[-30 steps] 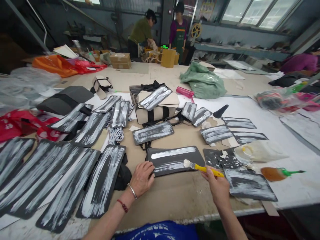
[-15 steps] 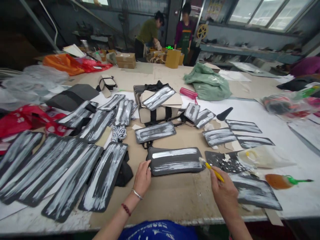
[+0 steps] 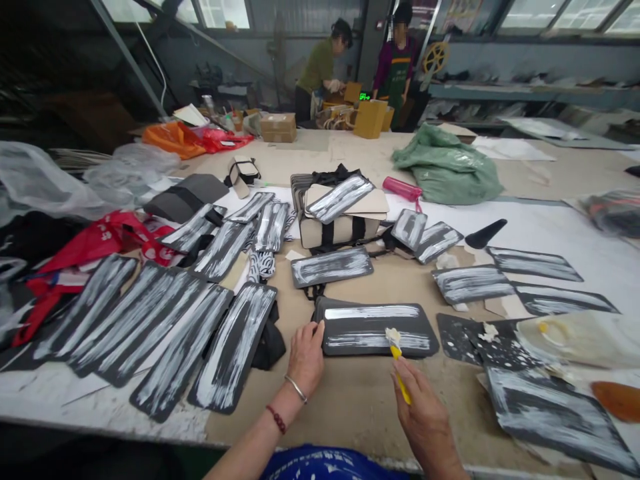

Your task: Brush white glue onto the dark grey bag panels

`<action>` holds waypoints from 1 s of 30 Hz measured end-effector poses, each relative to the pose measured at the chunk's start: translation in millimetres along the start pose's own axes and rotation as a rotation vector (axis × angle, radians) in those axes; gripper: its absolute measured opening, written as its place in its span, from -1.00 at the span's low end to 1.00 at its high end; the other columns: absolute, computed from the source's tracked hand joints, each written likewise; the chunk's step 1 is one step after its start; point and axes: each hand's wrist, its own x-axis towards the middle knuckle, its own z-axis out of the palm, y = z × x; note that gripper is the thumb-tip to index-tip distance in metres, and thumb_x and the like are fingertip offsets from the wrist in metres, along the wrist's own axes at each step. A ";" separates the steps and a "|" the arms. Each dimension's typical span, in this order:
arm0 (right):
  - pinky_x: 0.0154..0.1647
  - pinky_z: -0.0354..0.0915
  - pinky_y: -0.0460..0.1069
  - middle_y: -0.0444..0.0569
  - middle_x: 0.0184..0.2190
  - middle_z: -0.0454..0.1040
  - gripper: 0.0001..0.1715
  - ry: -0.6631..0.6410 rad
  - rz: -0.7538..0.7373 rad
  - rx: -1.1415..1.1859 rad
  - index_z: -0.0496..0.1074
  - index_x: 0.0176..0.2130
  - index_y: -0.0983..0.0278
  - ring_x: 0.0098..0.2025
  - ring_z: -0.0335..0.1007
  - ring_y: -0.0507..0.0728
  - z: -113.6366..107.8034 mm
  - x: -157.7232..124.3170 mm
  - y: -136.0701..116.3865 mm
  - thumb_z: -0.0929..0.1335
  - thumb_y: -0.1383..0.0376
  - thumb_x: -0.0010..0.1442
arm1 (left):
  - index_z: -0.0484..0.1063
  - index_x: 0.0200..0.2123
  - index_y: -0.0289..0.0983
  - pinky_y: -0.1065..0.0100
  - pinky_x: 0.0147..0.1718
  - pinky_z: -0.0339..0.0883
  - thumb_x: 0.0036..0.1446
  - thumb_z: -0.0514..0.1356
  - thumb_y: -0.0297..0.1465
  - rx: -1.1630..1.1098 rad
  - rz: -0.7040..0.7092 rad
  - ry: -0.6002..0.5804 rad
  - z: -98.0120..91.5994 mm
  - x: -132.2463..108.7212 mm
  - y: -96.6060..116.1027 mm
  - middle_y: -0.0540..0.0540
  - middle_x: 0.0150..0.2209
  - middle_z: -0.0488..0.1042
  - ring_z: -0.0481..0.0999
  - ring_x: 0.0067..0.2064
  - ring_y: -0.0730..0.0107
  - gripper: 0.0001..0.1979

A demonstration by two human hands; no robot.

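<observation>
My left hand [image 3: 306,355] rests with its fingers curled on the left end of a dark panel [image 3: 376,328] streaked with white glue, pinning it to the brown cardboard. My right hand [image 3: 423,415] is closed round a yellow-handled brush [image 3: 399,363]. The brush's white, glue-laden tip lies on the panel's lower middle. Several other dark pieces brushed with white glue [image 3: 230,347] are spread to the left and behind.
A cream bag with black straps [image 3: 340,223] stands behind the panel. At the right lie a glue-smeared sheet [image 3: 555,413], a clear bag of glue [image 3: 575,337] and more coated strips [image 3: 533,263]. Red bags [image 3: 95,243] lie left. Two people [image 3: 320,67] work at the far end.
The brush has swung from the panel's right end to its lower middle, and my right hand came in toward me. The view has shifted left. My left hand stays on the panel's left end.
</observation>
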 end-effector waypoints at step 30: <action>-0.16 0.35 -0.03 0.04 -0.17 0.44 -0.70 0.023 0.082 0.064 0.32 -0.03 0.27 -0.16 0.40 0.11 -3.7 2.7 -5.5 0.20 0.32 0.24 | 0.32 -0.52 -0.36 0.46 -0.57 0.36 -0.06 0.11 -0.60 -1.215 -0.894 -0.163 -1.4 -10.2 17.2 -0.03 -0.62 0.42 0.44 -0.61 0.47 -0.93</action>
